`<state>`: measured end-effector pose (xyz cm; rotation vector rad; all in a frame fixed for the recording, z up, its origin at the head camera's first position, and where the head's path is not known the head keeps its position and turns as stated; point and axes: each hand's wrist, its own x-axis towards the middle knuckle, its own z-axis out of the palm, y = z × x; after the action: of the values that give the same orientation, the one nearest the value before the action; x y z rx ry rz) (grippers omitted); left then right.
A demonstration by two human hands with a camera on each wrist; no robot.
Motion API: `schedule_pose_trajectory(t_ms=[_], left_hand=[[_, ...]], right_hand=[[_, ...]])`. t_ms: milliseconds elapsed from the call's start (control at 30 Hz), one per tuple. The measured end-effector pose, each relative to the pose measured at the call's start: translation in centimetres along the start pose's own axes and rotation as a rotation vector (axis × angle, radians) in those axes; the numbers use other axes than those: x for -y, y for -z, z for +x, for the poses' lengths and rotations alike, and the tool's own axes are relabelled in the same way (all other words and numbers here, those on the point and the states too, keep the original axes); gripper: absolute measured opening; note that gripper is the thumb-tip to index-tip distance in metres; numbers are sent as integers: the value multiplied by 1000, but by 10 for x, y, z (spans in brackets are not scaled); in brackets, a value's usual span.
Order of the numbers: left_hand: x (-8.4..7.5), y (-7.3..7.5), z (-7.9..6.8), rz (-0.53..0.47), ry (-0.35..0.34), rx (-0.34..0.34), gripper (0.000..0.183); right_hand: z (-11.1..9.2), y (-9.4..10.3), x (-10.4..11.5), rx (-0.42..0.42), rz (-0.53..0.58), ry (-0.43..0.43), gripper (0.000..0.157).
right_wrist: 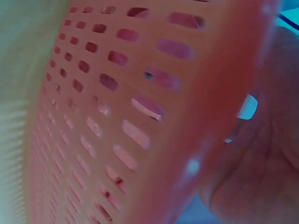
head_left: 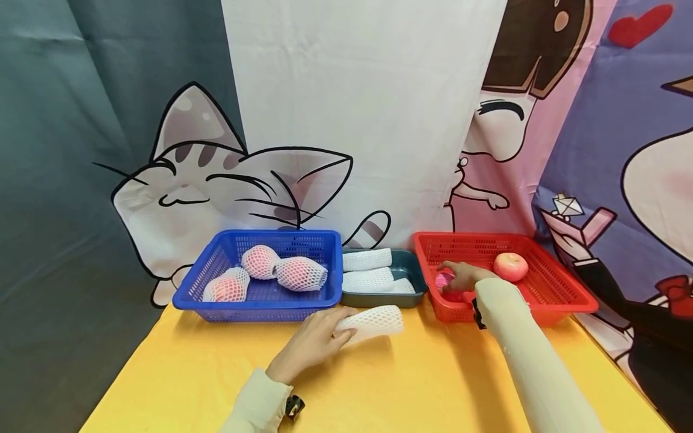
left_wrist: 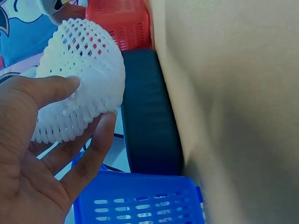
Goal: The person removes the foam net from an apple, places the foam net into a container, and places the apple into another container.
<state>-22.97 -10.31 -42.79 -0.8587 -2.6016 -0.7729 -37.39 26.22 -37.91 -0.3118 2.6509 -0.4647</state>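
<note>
My left hand pinches a white foam net sleeve between thumb and fingers, above the yellow table. In the left wrist view the mesh of the sleeve bulges open past the fingertips. My right hand reaches down into the red basket, its fingers and thumb curled about a small bright pink thing. A red apple lies farther right in that basket. The right wrist view has the basket's slotted wall in front of part of the palm, hiding the fingertips.
A blue basket at the left holds several pinkish-red fruits in white foam nets. Between the baskets stands a dark green tray with white foam sleeves. A printed cloth hangs behind the yellow table.
</note>
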Motion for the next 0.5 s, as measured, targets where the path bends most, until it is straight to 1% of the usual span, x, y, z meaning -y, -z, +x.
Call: schedule_pose_trajectory(t_ms=[167, 233, 267, 500], left_hand=[[-2, 3, 6, 5, -12, -4, 27], [-2, 4, 9, 11, -16, 2, 27], [-2, 5, 11, 13, -16, 6, 28], [-2, 8, 22, 64, -19, -2, 32]], right_hand=[[-8, 4, 4, -45, -21, 26, 66], [-10, 6, 6, -87, -96, 59, 61], [-11, 7, 8, -100, -112, 70, 60], [-19, 12, 20, -167, -124, 93, 61]])
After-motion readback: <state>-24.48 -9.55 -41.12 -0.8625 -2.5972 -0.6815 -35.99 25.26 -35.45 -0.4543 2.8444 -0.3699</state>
